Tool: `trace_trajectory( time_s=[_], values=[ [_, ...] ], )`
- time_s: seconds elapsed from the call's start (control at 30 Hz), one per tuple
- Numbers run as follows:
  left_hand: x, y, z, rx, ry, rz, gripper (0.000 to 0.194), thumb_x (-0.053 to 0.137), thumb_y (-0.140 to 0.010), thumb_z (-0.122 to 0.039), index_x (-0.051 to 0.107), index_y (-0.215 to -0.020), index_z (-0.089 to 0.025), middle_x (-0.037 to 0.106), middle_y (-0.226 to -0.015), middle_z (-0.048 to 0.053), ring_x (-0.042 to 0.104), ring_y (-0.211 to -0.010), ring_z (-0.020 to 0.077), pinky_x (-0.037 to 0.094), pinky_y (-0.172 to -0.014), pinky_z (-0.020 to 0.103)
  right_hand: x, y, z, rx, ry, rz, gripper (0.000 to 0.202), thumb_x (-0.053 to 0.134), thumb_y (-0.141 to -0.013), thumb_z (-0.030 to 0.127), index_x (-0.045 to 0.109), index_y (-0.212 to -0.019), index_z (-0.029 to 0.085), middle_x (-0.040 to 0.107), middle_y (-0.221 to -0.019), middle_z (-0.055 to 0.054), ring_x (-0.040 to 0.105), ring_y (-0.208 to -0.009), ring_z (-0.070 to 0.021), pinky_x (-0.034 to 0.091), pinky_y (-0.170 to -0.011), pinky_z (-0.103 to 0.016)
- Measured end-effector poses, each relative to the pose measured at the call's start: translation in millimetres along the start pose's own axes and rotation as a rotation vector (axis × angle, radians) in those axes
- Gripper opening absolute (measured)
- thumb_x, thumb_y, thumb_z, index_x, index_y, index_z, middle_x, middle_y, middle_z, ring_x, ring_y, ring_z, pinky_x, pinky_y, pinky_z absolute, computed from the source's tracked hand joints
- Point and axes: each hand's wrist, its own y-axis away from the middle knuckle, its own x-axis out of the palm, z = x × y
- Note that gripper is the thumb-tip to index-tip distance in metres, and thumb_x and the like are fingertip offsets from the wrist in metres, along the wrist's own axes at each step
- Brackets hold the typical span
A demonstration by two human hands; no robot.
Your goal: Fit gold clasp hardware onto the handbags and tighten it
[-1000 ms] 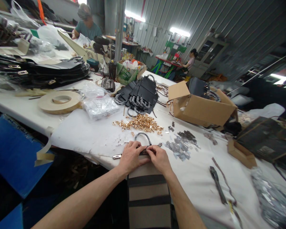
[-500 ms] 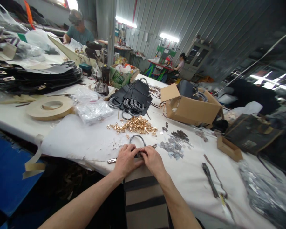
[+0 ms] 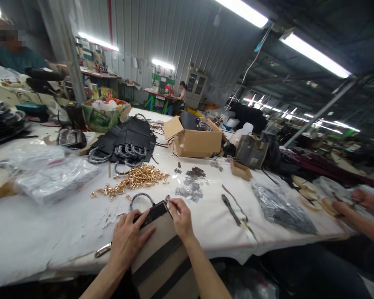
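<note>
A bag piece with beige and dark stripes and a black top edge lies tilted at the table's front edge. Its loop handle, wrapped in clear plastic, stands beyond that edge. My left hand holds the piece near the black strip, thumb stretched across the front. At the upper right corner, my right hand pinches a small metal-ended tab; its fingertips partly hide it. Another metal-ended tab sticks out left of my left hand. Beyond the handle lies a heap of gold-coloured metal fittings.
Flat silver pieces and dark ones lie right of the gold heap. Black handled panels, a cardboard box and plastic bags stand around. At right, a co-worker's hands work over the table.
My view has swung right, bringing a co-worker's arms into sight. My right hand has moved from beside my left hand to the piece's right corner, and the piece is turned more.
</note>
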Motion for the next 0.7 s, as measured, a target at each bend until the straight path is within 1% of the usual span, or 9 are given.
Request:
trace_trajectory(
  time_s=[0.07,0.1,0.17,0.27,0.37,0.47,0.53,0.63,0.7],
  values=[
    [-0.5,-0.5,0.3,-0.002,0.005,0.002,0.050,0.069,-0.091,-0.051,0.063,-0.139,-0.036,0.061,-0.125,0.006,0.056,-0.107,0.0294,0.049,-0.096,0.045,-27.5,-16.4,-22.4,0.049,0.086,-0.149,0.028,0.054,-0.100,0.038,0.073,-0.111,0.021,0.071,-0.102,-0.008,0.067,-0.089,-0.0219,0.056,-0.081,-0.035],
    [-0.8,-0.4,0.2,-0.001,0.011,0.003,0.050,0.069,-0.091,-0.051,0.063,-0.139,-0.036,0.061,-0.125,0.006,0.055,-0.108,0.0296,0.049,-0.097,0.046,-41.7,-24.4,-34.1,0.042,0.164,-0.162,0.029,0.053,-0.100,0.038,0.074,-0.111,0.021,0.071,-0.105,-0.009,0.067,-0.094,-0.0233,0.056,-0.085,-0.037],
    [-1.1,0.1,-0.2,0.000,0.024,0.007,0.051,0.069,-0.091,-0.051,0.062,-0.139,-0.036,0.060,-0.125,0.006,0.055,-0.109,0.0300,0.049,-0.098,0.047,-67.0,-37.6,-55.3,-0.002,0.330,-0.079,0.031,0.052,-0.099,0.036,0.076,-0.114,0.022,0.071,-0.110,-0.011,0.066,-0.103,-0.0257,0.054,-0.093,-0.040],
    [-2.1,0.9,-1.6,-0.012,0.042,0.011,0.051,0.070,-0.090,-0.051,0.063,-0.138,-0.035,0.061,-0.124,0.007,0.054,-0.111,0.0305,0.049,-0.098,0.047,-89.0,-46.7,-77.0,-0.032,0.397,0.055,0.027,0.059,-0.093,0.033,0.079,-0.109,0.026,0.071,-0.109,-0.008,0.066,-0.104,-0.0265,0.052,-0.098,-0.042],
    [-5.0,0.4,-3.4,-0.025,0.047,0.031,0.051,0.071,-0.090,-0.050,0.063,-0.138,-0.035,0.060,-0.124,0.006,0.054,-0.111,0.0303,0.049,-0.097,0.047,-93.7,-46.9,-87.6,-0.032,0.411,0.106,0.022,0.062,-0.089,0.032,0.080,-0.100,0.027,0.071,-0.102,-0.007,0.066,-0.100,-0.0268,0.052,-0.095,-0.042],
    [-11.2,-3.0,-5.8,-0.027,0.035,0.077,0.051,0.071,-0.089,-0.050,0.062,-0.137,-0.033,0.060,-0.123,0.007,0.054,-0.110,0.0304,0.049,-0.096,0.048,-92.2,-45.7,-92.3,-0.023,0.413,0.096,0.019,0.061,-0.089,0.033,0.077,-0.091,0.024,0.069,-0.097,-0.007,0.064,-0.096,-0.0269,0.051,-0.092,-0.042],
    [-16.6,-7.4,-9.5,-0.006,0.020,0.115,0.051,0.073,-0.088,-0.047,0.063,-0.135,-0.029,0.060,-0.124,0.008,0.053,-0.113,0.0317,0.048,-0.098,0.049,-91.3,-45.0,-93.8,-0.014,0.405,0.082,0.016,0.063,-0.087,0.034,0.074,-0.085,0.023,0.068,-0.092,-0.007,0.063,-0.092,-0.0269,0.050,-0.090,-0.042],
    [-22.4,-16.7,-19.8,0.038,0.030,0.158,0.052,0.076,-0.084,-0.036,0.062,-0.132,-0.022,0.055,-0.136,0.011,0.047,-0.126,0.0344,0.044,-0.107,0.050,-89.9,-42.1,-96.0,0.006,0.376,0.042,0.017,0.065,-0.085,0.038,0.070,-0.081,0.022,0.066,-0.089,-0.007,0.062,-0.090,-0.0264,0.048,-0.089,-0.041],
    [-22.1,-24.1,-29.2,0.061,0.084,0.183,0.055,0.074,-0.080,-0.023,0.059,-0.133,-0.018,0.052,-0.140,0.012,0.043,-0.131,0.0332,0.041,-0.113,0.047,-86.8,-37.7,-97.3,0.028,0.353,-0.011,0.023,0.063,-0.086,0.043,0.069,-0.085,0.021,0.067,-0.091,-0.007,0.062,-0.089,-0.0257,0.049,-0.087,-0.040]
  ],
)
